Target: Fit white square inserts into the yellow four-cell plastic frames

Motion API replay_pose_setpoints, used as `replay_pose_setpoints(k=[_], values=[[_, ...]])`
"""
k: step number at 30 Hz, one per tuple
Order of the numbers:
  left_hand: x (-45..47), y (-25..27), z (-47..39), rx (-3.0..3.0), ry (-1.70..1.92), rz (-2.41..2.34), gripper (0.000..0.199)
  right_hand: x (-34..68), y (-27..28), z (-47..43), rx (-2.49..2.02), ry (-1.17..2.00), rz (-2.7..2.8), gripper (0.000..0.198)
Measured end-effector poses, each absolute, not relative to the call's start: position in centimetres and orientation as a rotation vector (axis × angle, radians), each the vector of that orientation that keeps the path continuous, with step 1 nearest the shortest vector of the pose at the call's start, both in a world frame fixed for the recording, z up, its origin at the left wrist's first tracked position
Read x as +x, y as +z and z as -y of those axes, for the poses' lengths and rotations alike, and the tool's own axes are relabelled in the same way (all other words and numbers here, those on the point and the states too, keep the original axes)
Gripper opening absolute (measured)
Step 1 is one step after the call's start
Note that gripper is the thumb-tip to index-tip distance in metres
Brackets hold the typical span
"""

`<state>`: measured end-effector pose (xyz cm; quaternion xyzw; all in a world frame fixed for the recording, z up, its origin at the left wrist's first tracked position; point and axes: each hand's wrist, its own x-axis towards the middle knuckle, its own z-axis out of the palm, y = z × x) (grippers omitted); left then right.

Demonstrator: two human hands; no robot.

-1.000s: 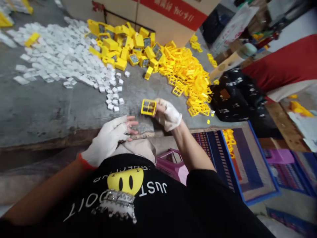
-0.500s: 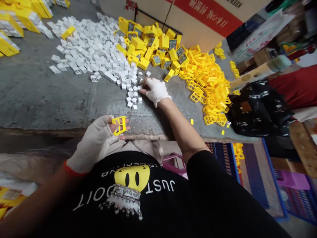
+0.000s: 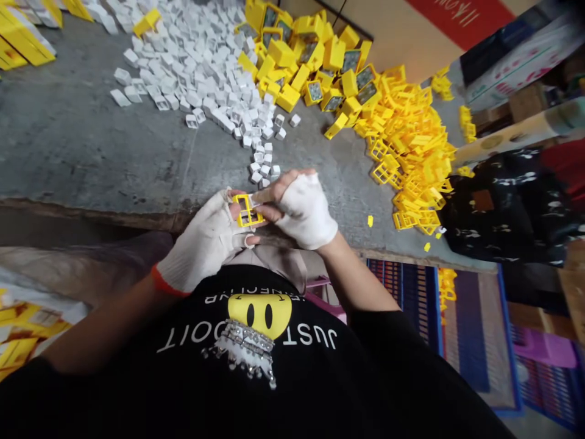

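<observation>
Now the right hand has come back from the white pieces, its fingers pressing one into the yellow frame pinched by the left hand.

A grey worktable stretches across the room, its near edge worn and chipped. A wide spill of small white plastic pieces covers the far left part of it, thinning to a short trail toward the near edge. Just beside them sits a heap of yellow boxes, some with dark faces, and to the right a tangled pile of yellow frames runs down toward the table's corner. Behind the heaps stands a cardboard carton with a red band. Below the table, on the right, lies a blue crate, and a black patterned bag rests past the frames.
</observation>
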<state>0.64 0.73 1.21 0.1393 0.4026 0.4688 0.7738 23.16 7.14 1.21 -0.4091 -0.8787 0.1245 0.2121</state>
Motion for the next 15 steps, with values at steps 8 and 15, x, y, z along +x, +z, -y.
replay_pose_setpoints(k=[8, 15], values=[[0.2, 1.1, -0.1, 0.356, 1.017, -0.941, 0.05, 24.6, -1.0, -9.4, -1.056, 0.461, 2.47, 0.029], [0.0, 2.0, -0.7, 0.328, 1.096, -1.076, 0.052, 24.1, -0.6, -23.1, -1.876, 0.278, 2.357, 0.049]])
